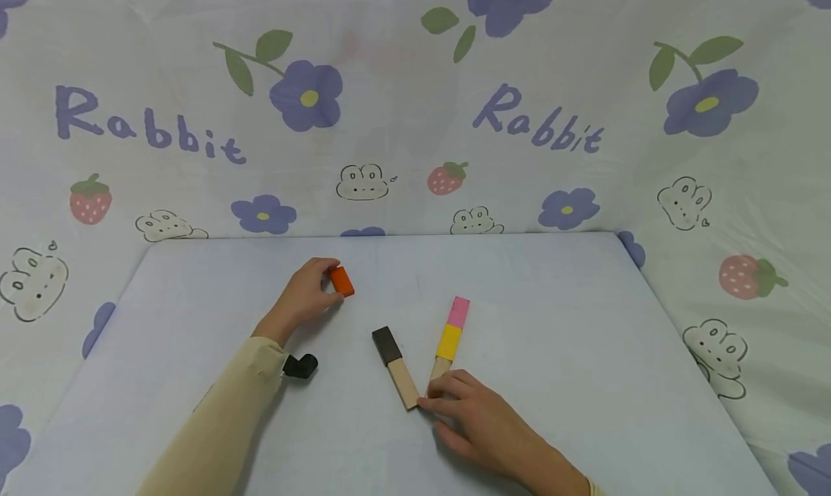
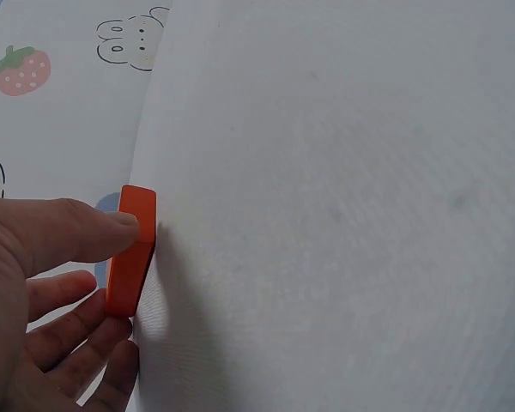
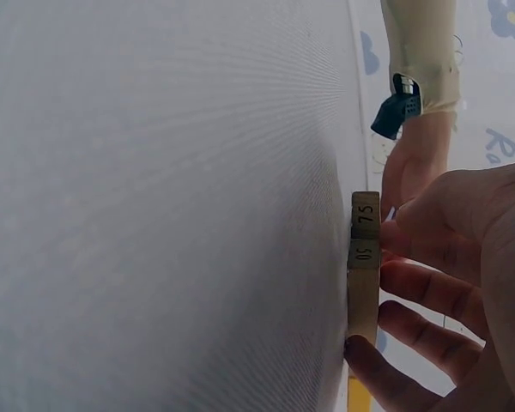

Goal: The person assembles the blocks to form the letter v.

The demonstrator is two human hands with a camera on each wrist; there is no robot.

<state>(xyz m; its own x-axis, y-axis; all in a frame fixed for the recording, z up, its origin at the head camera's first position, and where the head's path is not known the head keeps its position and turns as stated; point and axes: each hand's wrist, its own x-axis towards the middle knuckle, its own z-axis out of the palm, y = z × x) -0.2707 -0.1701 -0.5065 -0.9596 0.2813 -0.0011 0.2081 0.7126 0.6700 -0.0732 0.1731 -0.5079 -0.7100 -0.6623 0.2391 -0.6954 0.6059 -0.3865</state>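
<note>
My left hand [image 1: 304, 300] pinches an orange block [image 1: 342, 282] between thumb and fingers, close over the far left of the table; in the left wrist view the thumb presses on one face of the orange block [image 2: 130, 275]. Two rows of blocks form a V nearer the front. Its left arm is a dark brown block [image 1: 387, 345] and a plain wooden block [image 1: 404, 384]. The right arm has a pink block [image 1: 459, 312], a yellow block [image 1: 449, 342] and a plain wooden block [image 1: 439, 368], partly hidden by my right hand [image 1: 487, 424], whose fingers rest at the V's point.
The blocks lie on a white-covered table [image 1: 552, 337]. Behind and beside it hangs a cloth [image 1: 402, 114] printed with flowers, strawberries and rabbits. A black wrist camera [image 1: 301, 366] sticks out from the left sleeve [image 1: 221, 409]. Block ends show stamped numbers in the right wrist view.
</note>
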